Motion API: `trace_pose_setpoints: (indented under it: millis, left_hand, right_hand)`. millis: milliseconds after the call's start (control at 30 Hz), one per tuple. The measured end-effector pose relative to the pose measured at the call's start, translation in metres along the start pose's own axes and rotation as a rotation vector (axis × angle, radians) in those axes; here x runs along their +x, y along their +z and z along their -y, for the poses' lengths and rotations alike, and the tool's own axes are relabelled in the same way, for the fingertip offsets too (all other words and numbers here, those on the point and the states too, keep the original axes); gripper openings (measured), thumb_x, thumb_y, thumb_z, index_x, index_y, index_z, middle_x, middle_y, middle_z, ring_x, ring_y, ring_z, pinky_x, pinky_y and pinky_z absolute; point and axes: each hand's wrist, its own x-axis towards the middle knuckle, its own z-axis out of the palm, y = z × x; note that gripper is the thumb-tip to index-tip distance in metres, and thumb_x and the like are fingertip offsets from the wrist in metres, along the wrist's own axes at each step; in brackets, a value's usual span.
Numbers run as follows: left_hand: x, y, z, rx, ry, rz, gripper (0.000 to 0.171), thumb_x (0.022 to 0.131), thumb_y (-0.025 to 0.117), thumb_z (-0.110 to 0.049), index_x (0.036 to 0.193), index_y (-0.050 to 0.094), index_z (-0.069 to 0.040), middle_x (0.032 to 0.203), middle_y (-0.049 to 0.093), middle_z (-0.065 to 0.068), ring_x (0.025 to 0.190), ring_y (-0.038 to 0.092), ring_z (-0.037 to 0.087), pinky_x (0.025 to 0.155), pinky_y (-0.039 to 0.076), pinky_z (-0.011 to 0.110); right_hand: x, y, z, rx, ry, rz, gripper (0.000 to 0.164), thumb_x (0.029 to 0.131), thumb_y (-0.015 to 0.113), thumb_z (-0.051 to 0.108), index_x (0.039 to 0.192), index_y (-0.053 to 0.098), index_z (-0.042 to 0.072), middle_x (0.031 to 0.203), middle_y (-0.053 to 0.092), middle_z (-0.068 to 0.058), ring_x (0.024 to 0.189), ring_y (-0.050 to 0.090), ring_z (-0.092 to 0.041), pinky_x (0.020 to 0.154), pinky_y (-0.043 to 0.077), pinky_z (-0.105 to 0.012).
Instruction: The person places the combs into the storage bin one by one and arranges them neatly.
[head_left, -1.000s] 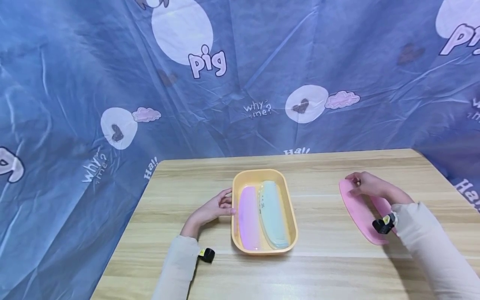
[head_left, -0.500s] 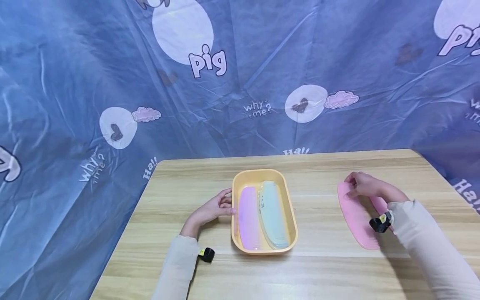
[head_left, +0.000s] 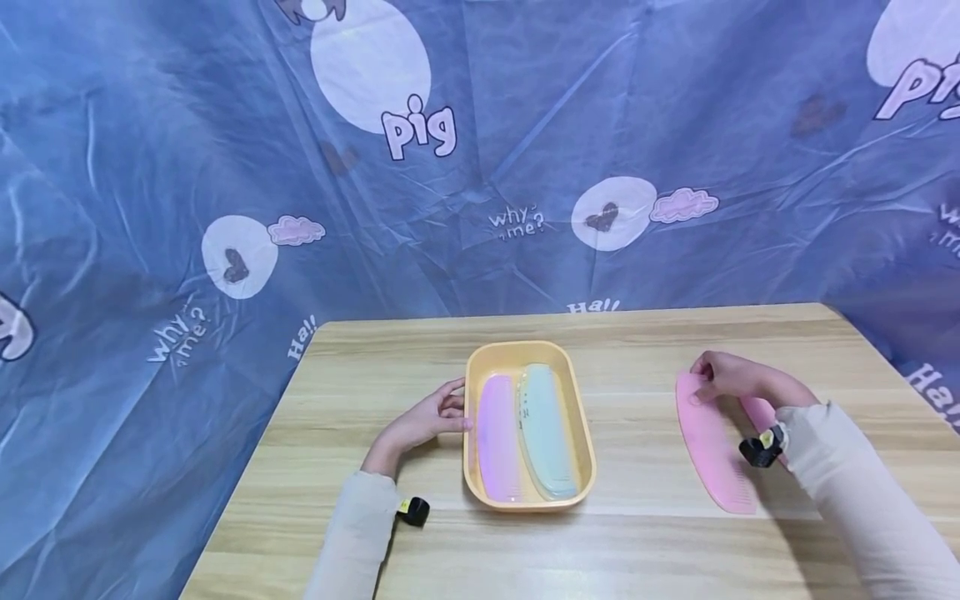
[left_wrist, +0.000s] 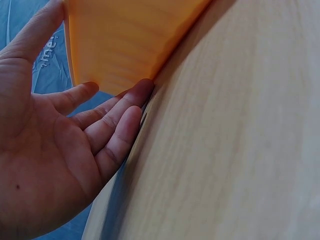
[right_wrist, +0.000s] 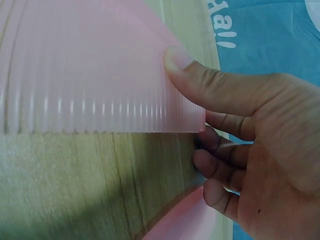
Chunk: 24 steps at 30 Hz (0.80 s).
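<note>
My right hand (head_left: 733, 377) pinches one end of a pink comb (head_left: 708, 454), thumb on its face and fingers behind. In the right wrist view, the comb's row of teeth (right_wrist: 100, 107) faces the table. A second pink comb (head_left: 760, 412) lies beneath my right wrist, partly hidden by it. My left hand (head_left: 420, 419) is at the left side of a yellow tray (head_left: 588, 450). Its thumb touches the rim and its relaxed fingers rest along the outer wall (left_wrist: 130, 45). Inside the tray, a purple comb (head_left: 497, 442) and a pale blue comb (head_left: 546, 429) lie side by side.
Everything stands on a wood-grain table (head_left: 360, 358). A blue printed cloth (head_left: 420, 250) hangs behind it and along its left side. Small black cameras are worn on the left wrist (head_left: 413, 511) and the right wrist (head_left: 761, 450).
The held pink comb has swung, its near end moving left and toward me, away from the second pink comb. My left hand and the tray have stayed put.
</note>
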Motion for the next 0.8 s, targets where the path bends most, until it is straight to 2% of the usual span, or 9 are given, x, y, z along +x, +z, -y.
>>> trace_pose_setpoints:
  millis: [200,500,800]
  left_hand:
    - [-0.001,0.0002,-0.0028,-0.005,-0.001,-0.008,0.093,0.086,0.074,-0.025,0.155,0.014,-0.009,0.141,0.044,0.025,0.118,0.055,0.025,0.112,0.037,0.046]
    - [-0.0004,-0.0004,-0.0013,-0.013,-0.008,-0.007,0.095,0.084,0.075,-0.028,0.155,0.014,-0.009,0.141,0.045,0.025,0.117,0.055,0.024,0.111,0.039,0.045]
    - [-0.0004,0.0003,-0.0007,-0.018,0.001,-0.002,0.095,0.084,0.075,-0.028,0.155,0.014,-0.009,0.141,0.045,0.026,0.12,0.054,0.027,0.111,0.038,0.045]
  right_hand:
    - [-0.0002,-0.0012,-0.0004,0.003,0.0,0.012,0.049,0.079,0.076,0.015,0.106,0.048,-0.015,0.091,0.053,-0.013,0.081,0.044,-0.018,0.067,0.04,-0.024]
    - [-0.0006,-0.0002,0.0007,0.026,0.01,-0.009,0.048,0.08,0.074,0.012,0.109,0.047,-0.016,0.093,0.056,-0.015,0.083,0.048,-0.019,0.068,0.044,-0.023]
    - [-0.0028,0.0048,0.001,0.109,-0.005,-0.065,0.044,0.082,0.07,0.007,0.111,0.047,-0.017,0.092,0.056,-0.013,0.077,0.047,-0.008,0.065,0.043,-0.02]
